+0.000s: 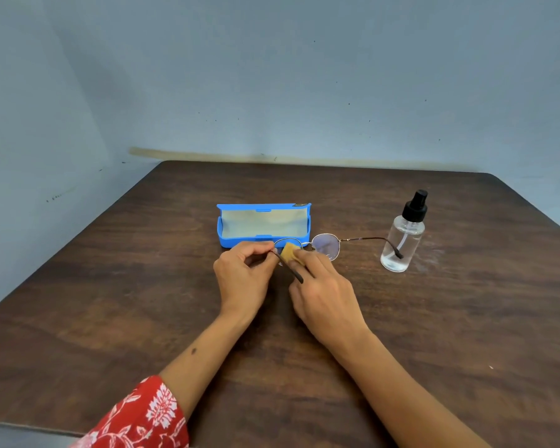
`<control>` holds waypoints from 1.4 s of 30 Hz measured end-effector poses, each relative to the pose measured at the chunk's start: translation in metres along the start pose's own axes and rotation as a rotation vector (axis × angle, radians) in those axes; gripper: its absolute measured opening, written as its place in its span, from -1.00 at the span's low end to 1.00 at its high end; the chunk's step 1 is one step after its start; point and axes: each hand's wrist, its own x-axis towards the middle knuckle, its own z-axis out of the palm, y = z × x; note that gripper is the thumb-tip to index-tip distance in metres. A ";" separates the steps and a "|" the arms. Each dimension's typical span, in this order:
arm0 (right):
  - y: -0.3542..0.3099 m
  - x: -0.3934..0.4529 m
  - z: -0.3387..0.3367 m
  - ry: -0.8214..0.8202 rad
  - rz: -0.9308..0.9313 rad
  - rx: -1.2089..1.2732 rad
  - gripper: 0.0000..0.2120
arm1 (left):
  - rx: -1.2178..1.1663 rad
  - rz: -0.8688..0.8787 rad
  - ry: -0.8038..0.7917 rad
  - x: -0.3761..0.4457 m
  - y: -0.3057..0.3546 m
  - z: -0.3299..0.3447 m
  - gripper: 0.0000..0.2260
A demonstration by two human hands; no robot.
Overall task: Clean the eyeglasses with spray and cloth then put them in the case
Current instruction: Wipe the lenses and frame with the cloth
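Head view: you're mid-wipe, on the cloth step. Your left hand has a clenched grip, pinching the eyeglasses at the hinge of the near lens. Your right hand grasps the small yellow cloth and presses it onto that same lens.

The eyeglasses sit around the middle of the surface, just in front of the case, touching or nearly touching its front wall; can't tell which. One temple sticks out toward you between your hands. The other runs right, and its tip lies in front of the spray bottle.

Frame is thin metal with round lenses and dark temple tips. The free lens looks clear with a faint sheen. The wiped lens is mostly hidden by the cloth.

The case is blue, lid open and standing up, pale lining, nothing inside. The bottle stands upright toward the right edge, cap on, little liquid showing.

Next move, as I judge it: finish this lens, shift the cloth to the other lens, then fold both temples before lowering the eyeglasses into the case. Keep the pinch light; that frame likely bends easily.
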 end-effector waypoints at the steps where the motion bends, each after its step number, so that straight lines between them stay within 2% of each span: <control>1: -0.001 -0.001 0.000 -0.002 -0.026 0.014 -0.62 | -0.004 -0.001 -0.002 0.000 0.000 0.000 -0.87; 3: -0.002 -0.001 0.000 -0.013 -0.056 0.023 -0.63 | -0.008 -0.003 -0.005 0.000 -0.001 0.000 -0.86; 7: -0.001 0.000 -0.002 -0.023 0.027 -0.003 -0.61 | -0.003 0.003 -0.003 -0.001 0.001 0.000 -0.86; 11: -0.002 -0.001 0.001 -0.029 -0.063 0.035 -0.63 | -0.014 -0.015 -0.008 0.000 0.000 0.000 -0.85; 15: -0.001 0.000 -0.002 -0.016 0.020 0.008 -0.62 | -0.010 -0.012 -0.006 -0.001 0.001 0.000 -0.86; 19: -0.002 -0.001 0.002 -0.018 -0.061 0.035 -0.63 | -0.023 -0.021 -0.010 -0.001 0.001 0.000 -0.86; 23: 0.001 0.000 0.000 -0.010 0.022 -0.016 -0.63 | -0.012 -0.005 -0.010 -0.002 0.003 0.000 -0.86; 27: -0.002 -0.002 0.003 0.017 -0.080 0.023 -0.65 | -0.019 -0.016 -0.016 -0.002 0.001 -0.001 -0.85; 31: 0.001 0.000 0.002 0.028 0.018 -0.042 -0.64 | -0.006 0.002 -0.033 -0.003 0.004 -0.001 -0.86; 36: -0.001 0.000 0.004 0.072 -0.110 -0.016 -0.66 | -0.013 -0.011 -0.034 -0.002 0.002 -0.001 -0.87; 40: 0.003 0.001 0.004 0.068 0.006 -0.067 -0.63 | -0.001 0.007 -0.039 -0.003 0.005 -0.001 -0.86; 42: 0.003 0.000 0.004 0.081 -0.014 -0.054 -0.64 | -0.005 0.010 -0.037 -0.003 0.005 -0.001 -0.86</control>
